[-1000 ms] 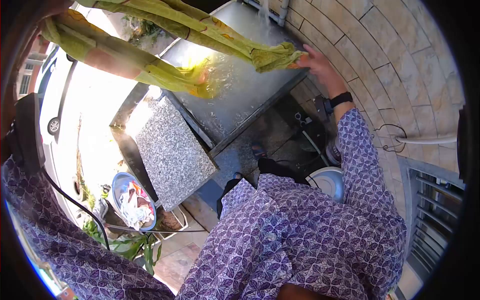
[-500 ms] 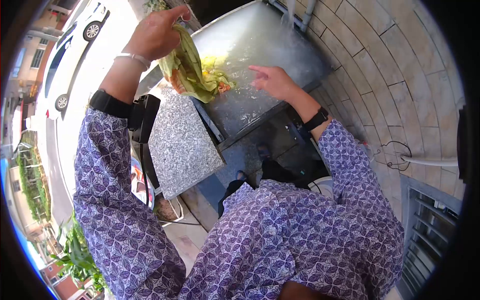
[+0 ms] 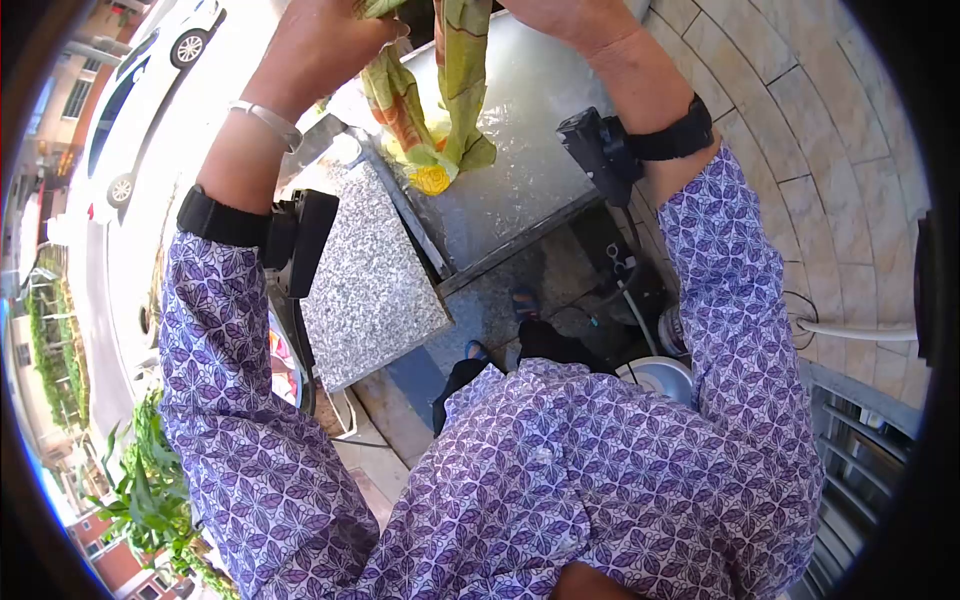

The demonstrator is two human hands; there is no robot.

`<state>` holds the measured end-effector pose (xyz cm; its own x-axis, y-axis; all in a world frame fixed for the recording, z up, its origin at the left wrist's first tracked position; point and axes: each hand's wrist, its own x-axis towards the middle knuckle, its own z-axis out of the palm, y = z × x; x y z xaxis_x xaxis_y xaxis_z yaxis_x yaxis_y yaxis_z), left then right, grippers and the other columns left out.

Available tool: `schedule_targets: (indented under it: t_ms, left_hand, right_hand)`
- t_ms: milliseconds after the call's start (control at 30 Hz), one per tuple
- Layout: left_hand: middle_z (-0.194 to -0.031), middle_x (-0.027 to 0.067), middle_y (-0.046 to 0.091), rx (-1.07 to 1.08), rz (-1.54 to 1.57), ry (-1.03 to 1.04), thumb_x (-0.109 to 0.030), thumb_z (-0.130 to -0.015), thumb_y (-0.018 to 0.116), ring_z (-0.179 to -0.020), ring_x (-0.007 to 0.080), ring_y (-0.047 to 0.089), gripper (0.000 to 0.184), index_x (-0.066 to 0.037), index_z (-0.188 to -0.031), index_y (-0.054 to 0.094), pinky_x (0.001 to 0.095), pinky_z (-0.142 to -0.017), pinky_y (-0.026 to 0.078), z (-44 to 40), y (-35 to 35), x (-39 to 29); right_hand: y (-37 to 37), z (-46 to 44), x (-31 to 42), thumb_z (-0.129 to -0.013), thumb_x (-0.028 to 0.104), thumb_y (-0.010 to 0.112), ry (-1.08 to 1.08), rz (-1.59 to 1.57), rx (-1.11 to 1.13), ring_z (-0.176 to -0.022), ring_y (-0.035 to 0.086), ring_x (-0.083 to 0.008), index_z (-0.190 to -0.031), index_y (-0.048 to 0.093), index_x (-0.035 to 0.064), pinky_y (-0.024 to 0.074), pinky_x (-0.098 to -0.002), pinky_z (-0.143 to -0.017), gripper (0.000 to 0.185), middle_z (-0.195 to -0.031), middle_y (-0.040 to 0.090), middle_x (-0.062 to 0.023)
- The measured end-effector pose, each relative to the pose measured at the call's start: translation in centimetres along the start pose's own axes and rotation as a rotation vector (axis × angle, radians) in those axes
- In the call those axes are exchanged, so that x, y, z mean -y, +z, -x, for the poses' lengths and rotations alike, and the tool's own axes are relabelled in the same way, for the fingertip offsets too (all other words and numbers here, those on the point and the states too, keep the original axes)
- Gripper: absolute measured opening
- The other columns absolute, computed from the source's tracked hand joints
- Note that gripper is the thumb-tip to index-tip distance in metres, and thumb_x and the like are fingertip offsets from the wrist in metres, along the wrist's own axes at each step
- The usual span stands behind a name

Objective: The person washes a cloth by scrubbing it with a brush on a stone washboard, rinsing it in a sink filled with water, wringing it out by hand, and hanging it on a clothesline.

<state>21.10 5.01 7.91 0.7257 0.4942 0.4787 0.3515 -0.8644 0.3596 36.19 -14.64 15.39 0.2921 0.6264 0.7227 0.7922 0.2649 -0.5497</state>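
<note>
A wet green-yellow cloth (image 3: 462, 75) with orange and yellow patterns hangs in two strands over a shallow wet basin (image 3: 535, 130). My left hand (image 3: 335, 40) is closed on the left strand at the top of the view. My right hand (image 3: 585, 22) is at the upper edge, beside the top of the other strand, which it holds up; its fingertips are cut off by the frame. The cloth's lower end, with a yellow patch, dangles near the basin's front left corner.
A speckled granite slab (image 3: 370, 270) adjoins the basin on the left. Below it on the right stand a pale bucket (image 3: 660, 378) and a hose. A tiled wall (image 3: 800, 130) rises on the right. White cars (image 3: 135, 100) are parked at far left.
The cloth has been lifted and now hangs stretched lengthwise. My right hand has moved from pointing over the basin up to the cloth's other strand. Both hands have risen toward the top edge.
</note>
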Motion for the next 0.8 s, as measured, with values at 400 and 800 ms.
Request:
schedule_targets:
  t_ms: [400, 800]
  left_hand:
    - [-0.093, 0.0120, 0.063, 0.184, 0.209, -0.082, 0.002, -0.077, 0.066, -0.080, 0.0220, 0.064, 0.032, -0.001, -0.107, 0.057, 0.0329, -0.071, 0.054, -2.4, -15.7, -1.6]
    - [-0.099, 0.0178, 0.063, 0.207, 0.376, 0.044, 0.004, -0.075, 0.067, -0.084, 0.0276, 0.065, 0.041, 0.001, -0.113, 0.055, 0.0372, -0.074, 0.056, -3.2, -14.6, -11.0]
  right_hand:
    - [2.2, 5.3, -3.8, -0.077, 0.018, 0.074, 0.462, -0.338, 0.292, -0.076, 0.063, -0.0128, -0.128, 0.047, 0.0068, 0.0510, -0.0277, -0.070, 0.059, -0.111, 0.061, -0.0128]
    - [7.1, 11.3, -5.1, -0.066, 0.025, 0.082, 0.501, -0.309, 0.476, -0.120, 0.053, -0.0305, -0.146, 0.026, 0.0091, 0.0399, -0.0340, -0.102, 0.099, -0.129, 0.056, -0.0167]
